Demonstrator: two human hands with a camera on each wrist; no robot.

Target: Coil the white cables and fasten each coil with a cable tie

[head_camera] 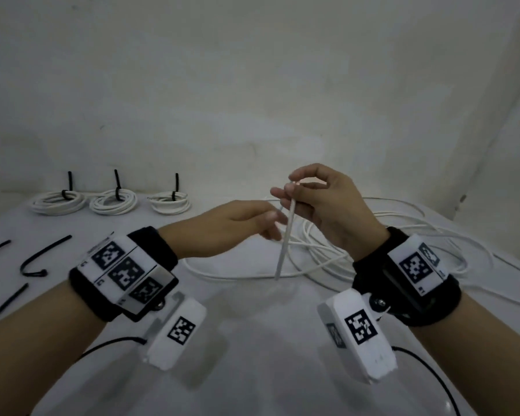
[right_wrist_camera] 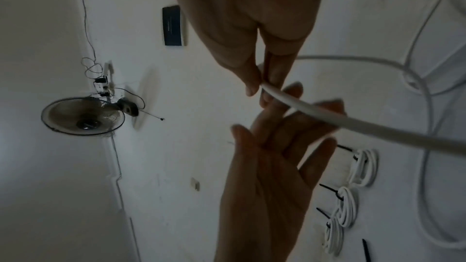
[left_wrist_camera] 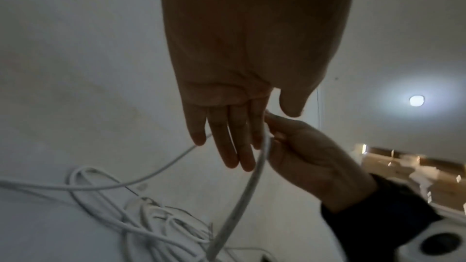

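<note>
The right hand [head_camera: 327, 205] is raised above the middle of the table [head_camera: 252, 325] and pinches the end of a loose white cable [head_camera: 285, 235] between thumb and fingertips, so that a short stiff stretch of it hangs down and slants toward the near edge. In the right wrist view the thumb [right_wrist_camera: 242, 71] and a finger press on the cable just at its tip, and the cable runs off to the right edge of that picture. The left hand [head_camera: 237, 226] reaches in from the left with its fingers straight and relaxed, holding nothing; its fingertips [left_wrist_camera: 237, 158] lie just beside the hanging stretch of cable, and I cannot tell whether they touch it. The rest of this cable lies in loose, uneven loops [head_camera: 373, 247] on the right half of the table, running out toward the right edge. Along the far edge on the left, three finished coils stand in a row: the left coil [head_camera: 57, 202], the middle coil [head_camera: 113, 201] and the right coil [head_camera: 169, 202], each bound by a black cable tie whose tail sticks up, such as the one on the middle coil [head_camera: 117, 184]. Near the left edge lie spare black cable ties [head_camera: 42, 256], one bent into a hook, others straight. Both wrists carry black bands with white marker-printed camera units [head_camera: 357, 328]. A wall fan [right_wrist_camera: 83, 116] shows in the right wrist view.
</note>
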